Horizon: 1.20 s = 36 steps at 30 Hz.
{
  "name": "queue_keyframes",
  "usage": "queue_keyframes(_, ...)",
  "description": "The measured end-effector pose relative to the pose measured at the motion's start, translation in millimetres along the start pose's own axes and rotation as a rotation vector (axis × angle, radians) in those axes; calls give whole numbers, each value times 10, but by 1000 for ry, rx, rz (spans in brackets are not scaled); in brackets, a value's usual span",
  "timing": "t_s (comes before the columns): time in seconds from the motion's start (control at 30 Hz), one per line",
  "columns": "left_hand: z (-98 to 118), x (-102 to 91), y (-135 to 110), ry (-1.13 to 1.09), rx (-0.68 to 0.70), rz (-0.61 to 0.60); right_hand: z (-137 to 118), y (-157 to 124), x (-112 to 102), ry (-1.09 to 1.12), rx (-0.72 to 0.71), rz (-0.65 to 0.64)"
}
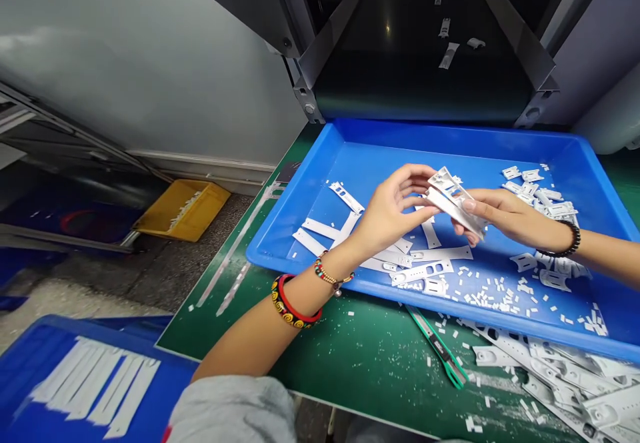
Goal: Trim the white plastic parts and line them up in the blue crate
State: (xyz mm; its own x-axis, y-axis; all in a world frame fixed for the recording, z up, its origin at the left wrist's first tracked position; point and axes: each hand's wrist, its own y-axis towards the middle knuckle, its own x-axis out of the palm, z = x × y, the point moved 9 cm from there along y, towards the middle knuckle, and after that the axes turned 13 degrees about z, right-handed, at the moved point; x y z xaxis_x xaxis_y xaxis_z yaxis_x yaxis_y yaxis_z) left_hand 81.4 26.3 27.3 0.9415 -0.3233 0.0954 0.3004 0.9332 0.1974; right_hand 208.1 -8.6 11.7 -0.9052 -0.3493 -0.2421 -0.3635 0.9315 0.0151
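Observation:
Above the blue tray [293,213], my right hand [505,213] grips white molded plastic strips [453,200], its thumb pressed on top. At least two pieces seem to lie together there, one with rectangular cut-outs. My left hand [390,210] has its fingers curled at the upper left end of these strips, thumb and fingertips touching them. Below the hands, more flat white strips [425,271] lie scattered in the tray. Short white clip-like pieces [550,203] are heaped on its right side. Tiny white offcuts [493,296] are strewn along the tray's near side.
A green-handled utility knife [440,350] lies on the green table [350,363], beside piled long white parts [565,370]. Behind the tray, a dark conveyor belt [400,63] carries several white pieces. A yellow bin [200,210] and a blue tray with strips [100,390] stand left.

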Motion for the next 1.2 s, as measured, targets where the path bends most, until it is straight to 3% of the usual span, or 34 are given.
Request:
queue_keyframes(0.2,-46,-22,10,0,-68,2,22,-9,25,108,53,-6)
queue_keyframes(0.33,-96,43,-5,27,-105,-66,-6,1,34,110,45,-10)
queue_keyframes(0.6,-178,18,-31,76,-198,-62,80,-119,326,511,311,-277)
queue_keyframes(0.77,-65,-32,-3,0,-141,-27,83,-167,379,579,345,-331)
queue_keyframes(0.87,56,-89,24,10,-24,28,152,-138,332,469,320,-261)
queue_keyframes(0.97,149,-135,28,14,67,75,222,-72,184,246,259,-98)
queue_keyframes(1.2,196,-169,9,110,143,100,-70,-39,-336,56,-50,360)
